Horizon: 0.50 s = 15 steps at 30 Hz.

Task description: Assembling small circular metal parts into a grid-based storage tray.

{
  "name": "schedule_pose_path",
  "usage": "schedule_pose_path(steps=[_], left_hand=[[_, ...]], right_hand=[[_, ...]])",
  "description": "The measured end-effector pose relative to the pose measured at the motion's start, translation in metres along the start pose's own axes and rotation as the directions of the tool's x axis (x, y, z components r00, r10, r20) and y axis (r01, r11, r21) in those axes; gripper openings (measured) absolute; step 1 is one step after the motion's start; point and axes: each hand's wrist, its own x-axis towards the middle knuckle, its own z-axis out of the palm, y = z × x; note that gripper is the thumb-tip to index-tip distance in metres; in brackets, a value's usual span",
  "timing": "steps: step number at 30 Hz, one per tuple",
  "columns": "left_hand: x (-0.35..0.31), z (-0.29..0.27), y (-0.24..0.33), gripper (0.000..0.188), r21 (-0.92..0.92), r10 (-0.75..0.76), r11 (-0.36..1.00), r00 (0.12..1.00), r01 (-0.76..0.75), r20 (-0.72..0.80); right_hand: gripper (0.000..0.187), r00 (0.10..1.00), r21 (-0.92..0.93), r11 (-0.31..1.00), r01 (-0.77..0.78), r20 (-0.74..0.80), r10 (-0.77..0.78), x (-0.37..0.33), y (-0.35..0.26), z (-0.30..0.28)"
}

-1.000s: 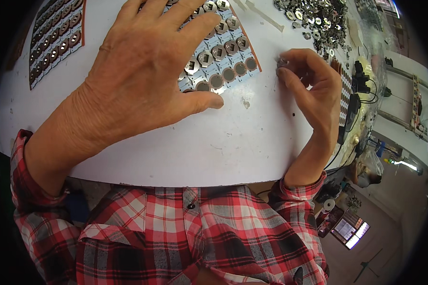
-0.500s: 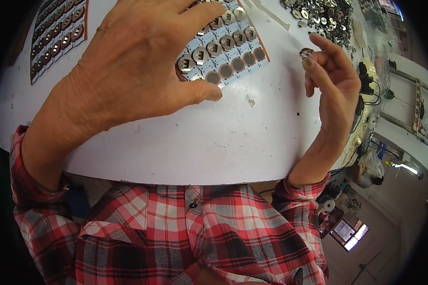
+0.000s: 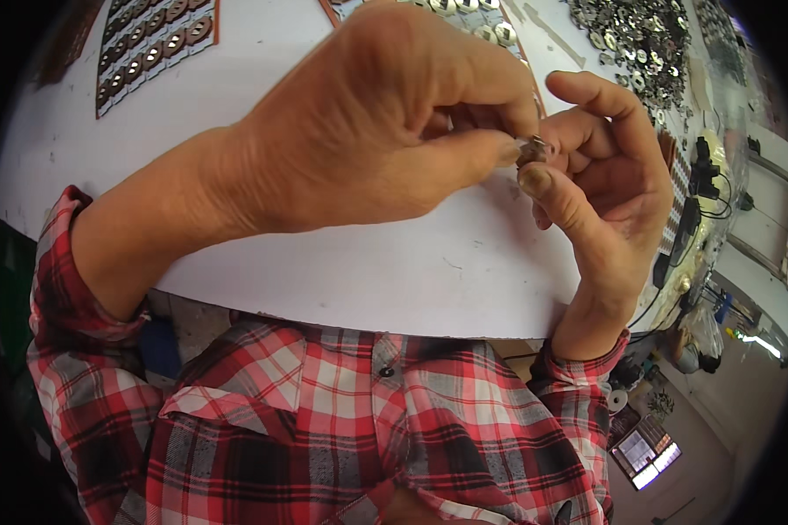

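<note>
Silvery bits (image 3: 532,151) sat pinched in the right hand (image 3: 611,179); the left hand (image 3: 372,122), having crossed from the panel (image 3: 471,19), pinched them too, suggesting two-handed handling.

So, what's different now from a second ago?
The left hand has moved right, from over the board, to meet the metal bits in the right hand. The right hand keeps its grip on them; the metal heap remains.

The right hand (image 3: 606,188) pinches small metal parts (image 3: 534,150) above the white table (image 3: 359,271); the left hand (image 3: 385,122) touches them.
</note>
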Motion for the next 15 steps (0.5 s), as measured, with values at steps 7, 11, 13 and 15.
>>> schedule_pose_path(steps=[7, 11, 13, 15], left_hand=[[0.0, -0.002, 0.006, 0.007, -0.096, -0.107, 0.989, 0.99, 0.116, 0.096], [0.0, -0.008, 0.004, 0.007, 0.071, -0.084, 0.995, 0.988, 0.075, 0.13], [0.004, -0.009, -0.001, 0.006, 0.047, -0.031, 0.999, 0.992, 0.026, 0.122], [0.011, -0.013, -0.007, 0.005, 0.01, 0.069, 0.997, 0.993, -0.07, 0.093]], right_hand=[[0.071, 0.998, 0.08, 0.996, -0.033, 0.052, 0.029, -0.004, 0.001, 0.004], [0.073, 0.998, -0.055, 0.998, 0.029, 0.054, -0.026, -0.006, 0.0, 0.008], [0.072, 0.994, -0.16, 0.982, 0.103, 0.038, -0.098, -0.007, 0.0, 0.013], [0.066, 0.95, -0.292, 0.906, 0.305, 0.035, -0.309, -0.008, -0.001, 0.02]])
